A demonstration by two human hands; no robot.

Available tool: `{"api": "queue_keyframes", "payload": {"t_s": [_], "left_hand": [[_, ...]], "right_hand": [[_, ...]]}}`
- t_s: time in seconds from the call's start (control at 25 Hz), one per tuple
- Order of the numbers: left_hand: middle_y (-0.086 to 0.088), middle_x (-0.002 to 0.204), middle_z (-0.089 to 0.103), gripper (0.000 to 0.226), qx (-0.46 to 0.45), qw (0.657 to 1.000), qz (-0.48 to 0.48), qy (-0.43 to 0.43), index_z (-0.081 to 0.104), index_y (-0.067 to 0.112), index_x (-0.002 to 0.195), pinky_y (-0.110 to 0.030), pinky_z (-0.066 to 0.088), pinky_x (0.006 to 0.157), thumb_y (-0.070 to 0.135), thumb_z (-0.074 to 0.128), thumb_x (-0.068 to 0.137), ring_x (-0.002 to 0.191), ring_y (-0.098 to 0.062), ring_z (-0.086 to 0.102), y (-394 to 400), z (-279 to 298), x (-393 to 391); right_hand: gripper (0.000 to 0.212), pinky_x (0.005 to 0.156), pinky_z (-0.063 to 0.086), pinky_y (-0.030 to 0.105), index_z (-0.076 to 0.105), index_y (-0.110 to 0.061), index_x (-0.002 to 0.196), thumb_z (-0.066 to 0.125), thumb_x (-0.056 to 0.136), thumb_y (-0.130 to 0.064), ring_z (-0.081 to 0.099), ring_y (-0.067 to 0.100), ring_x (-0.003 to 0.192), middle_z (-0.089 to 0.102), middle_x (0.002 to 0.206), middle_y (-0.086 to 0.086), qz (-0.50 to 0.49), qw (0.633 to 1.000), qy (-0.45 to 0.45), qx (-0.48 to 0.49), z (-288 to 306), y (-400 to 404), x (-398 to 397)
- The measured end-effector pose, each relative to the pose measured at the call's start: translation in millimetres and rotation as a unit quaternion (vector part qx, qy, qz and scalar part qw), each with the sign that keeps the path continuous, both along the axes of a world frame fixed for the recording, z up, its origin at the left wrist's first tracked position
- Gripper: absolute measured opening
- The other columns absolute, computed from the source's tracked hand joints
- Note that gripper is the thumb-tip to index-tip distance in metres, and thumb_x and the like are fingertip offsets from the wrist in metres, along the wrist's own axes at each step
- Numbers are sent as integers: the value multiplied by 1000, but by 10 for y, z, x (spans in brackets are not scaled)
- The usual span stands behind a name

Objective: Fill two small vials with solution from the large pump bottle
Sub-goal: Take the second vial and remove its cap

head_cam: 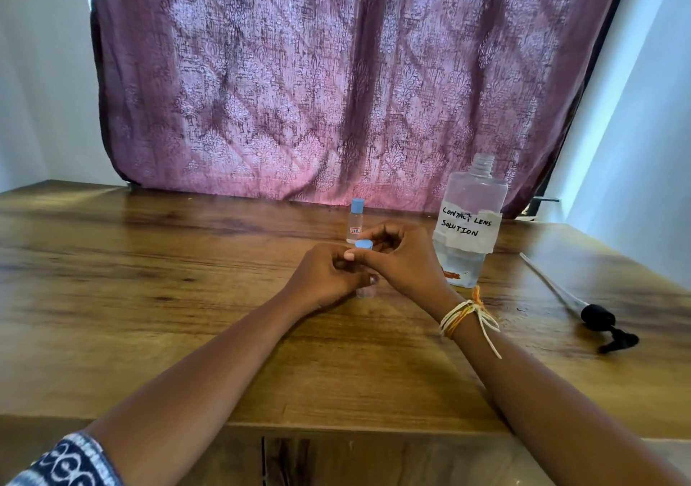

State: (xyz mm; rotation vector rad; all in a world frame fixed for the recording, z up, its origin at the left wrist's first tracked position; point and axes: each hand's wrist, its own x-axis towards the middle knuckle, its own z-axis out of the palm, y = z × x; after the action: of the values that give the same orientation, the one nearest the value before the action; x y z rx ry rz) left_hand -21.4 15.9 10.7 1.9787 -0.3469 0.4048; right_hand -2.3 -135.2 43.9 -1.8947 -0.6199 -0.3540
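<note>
Head view: left hand [329,276] fingers around vial [364,291], right hand [400,257] fingers pinching its blue cap [364,244].

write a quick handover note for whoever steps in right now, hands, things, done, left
Left hand grips the small clear vial, standing on the wooden table.
Right hand pinches its blue cap.
Second blue-capped vial stands capped behind.
Large clear bottle labelled contact lens solution stands open; its black pump lies to the right.
Fill levels: cannot tell.
Left: confirm both filled, refit pump.
</note>
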Motion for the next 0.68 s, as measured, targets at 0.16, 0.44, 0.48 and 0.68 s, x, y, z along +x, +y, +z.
{"api": "queue_keyframes", "payload": {"t_s": [0.16,0.44,0.48,0.68], "left_hand": [[20,63,71,32,2,1000,-27,-6,70,40,63,-10,45,60,11,79,73,65,7,66,-1,23,-23],[11,65,73,13,-1,998,-61,21,76,24,74,-12,46,59,11,80,75,63,1,66,64,50,-42],[13,62,71,13,4,998,-54,16,76,26,71,-10,44,57,14,81,74,59,4,63,63,55,-50],[21,47,59,34,11,999,-24,-18,68,38,51,-10,37,49,13,82,71,46,9,51,60,17,-27]], "right_hand": [[19,59,48,15,72,-19,81,86,69,-17,57,0,59,72,76,1,11,1000,-17,-20,43,3,-25],[14,74,57,34,74,-13,86,82,75,-12,68,15,75,74,82,4,56,997,-40,-24,44,-59,-50],[16,75,58,34,74,-13,89,82,75,-14,68,13,76,73,83,2,58,997,-37,-25,39,-60,-42],[47,51,39,11,68,-26,93,72,65,-63,52,-7,56,54,59,-17,-55,985,-80,-144,-15,-37,-9]]}}
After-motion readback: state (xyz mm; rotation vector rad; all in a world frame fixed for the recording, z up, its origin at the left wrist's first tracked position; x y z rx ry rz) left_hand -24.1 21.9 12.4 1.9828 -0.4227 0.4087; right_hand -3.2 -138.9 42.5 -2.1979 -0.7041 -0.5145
